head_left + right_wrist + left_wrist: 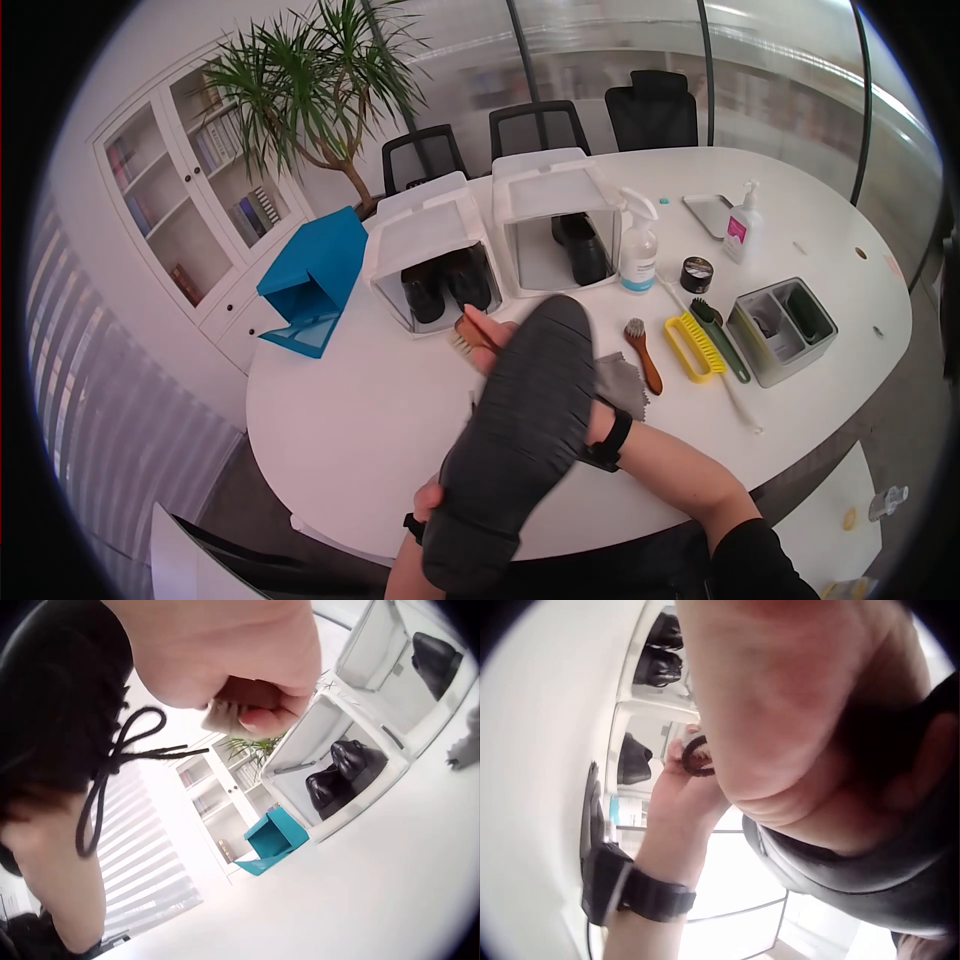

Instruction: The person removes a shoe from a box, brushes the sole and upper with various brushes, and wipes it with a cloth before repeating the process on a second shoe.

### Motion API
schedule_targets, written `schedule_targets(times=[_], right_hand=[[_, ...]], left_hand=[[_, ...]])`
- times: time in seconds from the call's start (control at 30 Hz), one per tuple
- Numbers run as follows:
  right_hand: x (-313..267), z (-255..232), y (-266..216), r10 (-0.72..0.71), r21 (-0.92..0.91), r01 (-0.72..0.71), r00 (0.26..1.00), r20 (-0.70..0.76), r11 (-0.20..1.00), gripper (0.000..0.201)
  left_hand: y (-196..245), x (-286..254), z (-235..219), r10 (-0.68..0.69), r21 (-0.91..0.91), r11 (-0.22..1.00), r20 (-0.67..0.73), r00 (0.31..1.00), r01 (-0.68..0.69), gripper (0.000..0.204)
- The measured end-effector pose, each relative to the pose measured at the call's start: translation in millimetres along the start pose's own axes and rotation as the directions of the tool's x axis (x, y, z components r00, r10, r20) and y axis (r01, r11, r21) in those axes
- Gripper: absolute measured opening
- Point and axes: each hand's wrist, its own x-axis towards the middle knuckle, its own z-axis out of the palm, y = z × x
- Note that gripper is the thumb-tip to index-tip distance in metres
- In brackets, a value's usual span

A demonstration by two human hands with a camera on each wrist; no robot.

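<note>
A black lace-up dress shoe [525, 420] is held up over the near edge of the table, its dark sole facing the head camera. My left hand [430, 497] grips it near the heel, mostly hidden behind the sole. In the right wrist view the shoe's tied laces [120, 756] hang loose at its side. My right hand [487, 340] reaches behind the shoe's toe and holds a small wooden brush [474, 332] with pale bristles. Close up, those bristles [223, 718] stick out below the curled fingers.
Two white shoe boxes [428, 235] with black shoes stand ahead, beside a blue folded box [315, 262]. To the right lie a grey cloth [622, 382], a wooden dauber brush [643, 357], a yellow brush [692, 348], a spray bottle [638, 250], a round tin [697, 274] and a divided caddy [783, 335].
</note>
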Motion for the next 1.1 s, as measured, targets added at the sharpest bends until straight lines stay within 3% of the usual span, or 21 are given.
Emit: schedule_targets(times=[0.07,0.1,0.13,0.17,0.2,0.27,0.3,0.33,0.4,0.43,0.47,0.5,0.57,0.6,0.63,0.67,0.7,0.83,1.0,1.07,1.1], right_hand=[[17.6,-15.6,38.4,-0.263,-0.427,0.211,0.962,-0.067,0.879,0.056],[9.3,-13.9,27.3,-0.108,-0.161,0.080,0.978,-0.177,0.984,0.050],[33.1,-31.0,91.9,-0.334,-0.173,0.298,0.909,-0.248,0.939,0.047],[24.5,-38.7,65.3,-0.097,0.080,0.122,0.961,-0.259,0.989,0.047],[15.8,-47.8,35.1,0.142,0.320,-0.069,0.968,-0.209,0.945,0.047],[11.1,-59.8,13.5,0.209,0.135,-0.173,0.919,-0.334,0.976,0.048],[9.6,-56.6,4.9,0.175,0.122,-0.136,0.896,-0.408,0.983,0.048],[8.5,-52.7,-3.6,0.169,0.112,-0.135,0.904,-0.392,0.984,0.048],[6.9,-44.1,-19.1,0.005,0.195,0.054,0.957,-0.292,0.979,0.047],[4.1,-37.1,-24.5,-0.112,0.159,0.146,0.972,-0.208,0.976,0.049],[-3.3,-27.3,-35.2,-0.108,0.157,0.140,0.975,-0.192,0.978,0.049],[-13.5,-16.0,-49.1,-0.245,0.079,0.244,0.969,0.008,0.967,0.049],[-18.3,-5.1,-64.9,-0.425,0.027,0.450,0.821,0.382,0.893,0.050],[-17.3,-2.7,-69.6,-0.473,0.043,0.536,0.702,0.532,0.843,0.051],[-24.3,5.7,-71.0,-0.424,0.054,0.479,0.713,0.558,0.876,0.048],[-26.7,9.9,-74.0,-0.403,0.003,0.508,0.679,0.614,0.861,0.052],[-28.0,11.7,-69.4,-0.420,-0.003,0.516,0.701,0.577,0.857,0.052],[-20.2,13.2,-52.4,-0.448,-0.125,0.543,0.784,0.429,0.830,0.052],[-6.6,11.0,-30.4,-0.466,-0.330,0.555,0.828,0.313,0.764,0.053],[-3.1,8.7,-21.5,-0.385,-0.461,0.415,0.908,0.163,0.784,0.052],[-5.2,5.3,-21.9,-0.370,-0.414,0.413,0.911,0.184,0.811,0.051]], left_hand=[[13.3,14.4,45.4,-0.077,0.339,0.935,-0.082,0.994,0.100,0.095],[15.1,19.4,47.3,-0.061,0.322,0.943,-0.080,0.995,0.083,0.095],[16.7,22.4,47.2,-0.011,0.438,0.897,-0.109,0.994,0.058,0.092],[16.9,23.4,45.6,0.049,0.549,0.835,-0.133,0.990,0.033,0.089],[16.6,23.7,42.5,0.080,0.540,0.841,-0.127,0.989,0.001,0.089],[21.4,26.7,35.2,0.227,0.361,0.924,-0.261,0.938,-0.123,0.083],[27.0,29.1,33.4,0.247,0.344,0.925,-0.213,0.945,-0.164,0.076],[31.2,31.7,31.3,0.266,0.342,0.921,-0.208,0.941,-0.184,0.076],[39.3,37.1,29.7,0.366,0.515,0.824,-0.164,0.916,-0.237,0.071],[39.7,40.2,33.4,0.378,0.499,0.835,-0.210,0.902,-0.233,0.068],[42.5,41.6,33.3,0.391,0.495,0.833,-0.213,0.895,-0.246,0.068],[45.4,43.1,30.9,0.328,0.407,0.888,-0.239,0.914,-0.212,0.063],[47.7,44.0,20.4,0.233,0.293,0.945,-0.299,0.925,-0.143,0.053],[46.1,43.7,18.7,0.235,0.294,0.945,-0.301,0.924,-0.145,0.053],[43.4,45.0,18.6,0.221,0.216,0.964,-0.326,0.919,-0.155,0.053],[41.5,45.9,18.4,0.202,0.137,0.977,-0.350,0.915,-0.163,0.054],[41.6,44.8,18.0,0.194,0.135,0.979,-0.353,0.915,-0.155,0.054],[46.3,41.6,18.8,0.218,0.211,0.959,-0.111,0.970,-0.191,0.058],[41.6,47.8,25.0,0.299,0.379,0.901,-0.188,0.936,-0.211,0.058],[41.7,50.9,23.1,0.257,0.355,0.918,-0.194,0.947,-0.177,0.058],[41.8,52.5,21.1,0.271,0.365,0.913,-0.209,0.940,-0.183,0.059]])
